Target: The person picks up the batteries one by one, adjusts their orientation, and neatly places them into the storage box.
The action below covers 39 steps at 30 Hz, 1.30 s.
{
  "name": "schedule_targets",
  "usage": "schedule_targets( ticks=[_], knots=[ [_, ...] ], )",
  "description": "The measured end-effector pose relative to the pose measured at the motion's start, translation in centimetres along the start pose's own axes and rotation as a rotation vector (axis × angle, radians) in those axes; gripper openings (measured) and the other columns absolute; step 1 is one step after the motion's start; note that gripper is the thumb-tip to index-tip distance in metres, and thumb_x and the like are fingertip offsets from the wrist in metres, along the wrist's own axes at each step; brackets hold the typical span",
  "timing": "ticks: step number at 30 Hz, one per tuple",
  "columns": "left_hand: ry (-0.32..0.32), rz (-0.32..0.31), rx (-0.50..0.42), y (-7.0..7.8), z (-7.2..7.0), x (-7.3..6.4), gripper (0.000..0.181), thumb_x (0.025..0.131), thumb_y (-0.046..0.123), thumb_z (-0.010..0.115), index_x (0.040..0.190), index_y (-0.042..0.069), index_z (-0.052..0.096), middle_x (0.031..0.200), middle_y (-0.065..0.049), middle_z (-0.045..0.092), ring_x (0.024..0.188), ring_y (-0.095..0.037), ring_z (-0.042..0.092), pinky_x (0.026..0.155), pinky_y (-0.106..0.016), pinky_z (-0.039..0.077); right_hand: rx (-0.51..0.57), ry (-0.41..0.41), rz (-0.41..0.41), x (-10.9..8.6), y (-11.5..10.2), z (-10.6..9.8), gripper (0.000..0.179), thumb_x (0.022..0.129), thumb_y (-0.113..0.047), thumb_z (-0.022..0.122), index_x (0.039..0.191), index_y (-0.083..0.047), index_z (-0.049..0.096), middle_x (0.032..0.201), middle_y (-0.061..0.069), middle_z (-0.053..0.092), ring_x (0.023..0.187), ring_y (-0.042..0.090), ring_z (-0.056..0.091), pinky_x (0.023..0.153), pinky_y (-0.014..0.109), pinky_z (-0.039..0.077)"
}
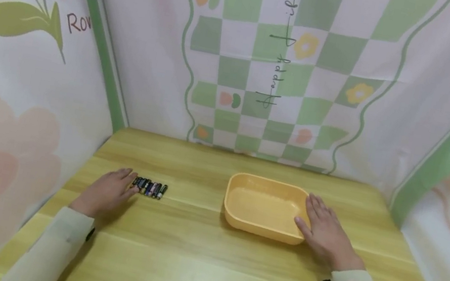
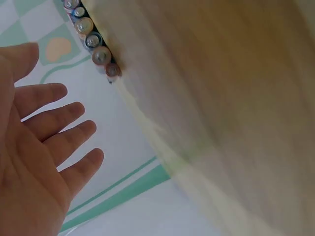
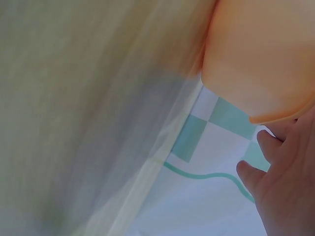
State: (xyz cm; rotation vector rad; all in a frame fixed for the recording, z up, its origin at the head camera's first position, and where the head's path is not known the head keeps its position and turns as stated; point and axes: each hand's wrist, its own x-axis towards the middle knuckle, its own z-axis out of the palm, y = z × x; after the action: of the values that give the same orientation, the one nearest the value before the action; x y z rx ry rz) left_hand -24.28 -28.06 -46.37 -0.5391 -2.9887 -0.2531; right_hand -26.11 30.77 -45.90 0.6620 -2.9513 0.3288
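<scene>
Several small batteries (image 1: 151, 189) lie side by side in a row on the left of the table. Just to their left is my left hand (image 1: 107, 191), its fingers spread and fairly straight; in the left wrist view the palm holds nothing, and battery ends (image 2: 93, 40) show beyond the thumb. An orange-yellow plastic basin (image 1: 258, 233), oblong with rounded corners, stands right of the middle. My right hand (image 1: 328, 234) rests on its right rim, fingers extended and thumb reaching over the inner edge. Part of that hand is cut off in the right wrist view.
The wood-grain table (image 1: 185, 264) stretches between the hands and toward the front. Behind it hangs a green-and-white checked cloth (image 1: 262, 82), with printed curtains (image 1: 21, 140) at both sides.
</scene>
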Motion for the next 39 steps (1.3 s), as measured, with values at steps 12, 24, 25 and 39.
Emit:
schedule_targets(
  ticks=[12,24,25,39],
  knots=[
    [0.023,-0.159,-0.28,-2.4,0.3,2.8,0.04,0.101,0.017,0.052,0.132,-0.008,0.052,0.125,-0.027,0.058,0.113,-0.043,0.055,0.095,-0.057,0.047,0.036,-0.045,-0.026,0.2,0.0,0.0,0.077,0.104,-0.047,0.035,0.15,0.01,0.011,0.158,0.026,0.006,0.144,0.041,0.006,0.116,0.055,0.012],
    [-0.118,-0.368,-0.674,-4.5,-0.4,4.4,0.035,0.101,0.021,0.053,0.119,-0.007,0.061,0.105,-0.016,0.066,0.095,-0.028,0.062,0.086,-0.044,0.054,0.049,-0.055,-0.031,1.1,0.5,0.0,0.079,0.103,-0.049,0.037,0.15,0.009,0.01,0.158,0.025,0.007,0.144,0.041,0.007,0.117,0.055,0.011],
    [-0.125,-0.373,-0.698,-4.5,-0.5,4.5,0.033,0.101,0.019,0.053,0.117,-0.008,0.061,0.101,-0.015,0.067,0.092,-0.027,0.063,0.084,-0.042,0.055,0.054,-0.053,-0.032,1.1,0.5,0.0,0.079,0.103,-0.049,0.037,0.15,0.009,0.01,0.158,0.024,0.006,0.144,0.041,0.007,0.117,0.054,0.011],
    [-0.137,-0.441,-0.657,-4.0,0.4,5.3,0.016,0.088,0.004,0.062,0.095,-0.008,0.07,0.081,-0.01,0.068,0.069,-0.019,0.064,0.062,-0.032,0.057,0.029,-0.017,-0.063,1.1,0.3,0.4,0.075,0.104,-0.044,0.039,0.15,0.01,0.015,0.157,0.027,0.013,0.144,0.041,0.011,0.116,0.055,0.013]
  ],
)
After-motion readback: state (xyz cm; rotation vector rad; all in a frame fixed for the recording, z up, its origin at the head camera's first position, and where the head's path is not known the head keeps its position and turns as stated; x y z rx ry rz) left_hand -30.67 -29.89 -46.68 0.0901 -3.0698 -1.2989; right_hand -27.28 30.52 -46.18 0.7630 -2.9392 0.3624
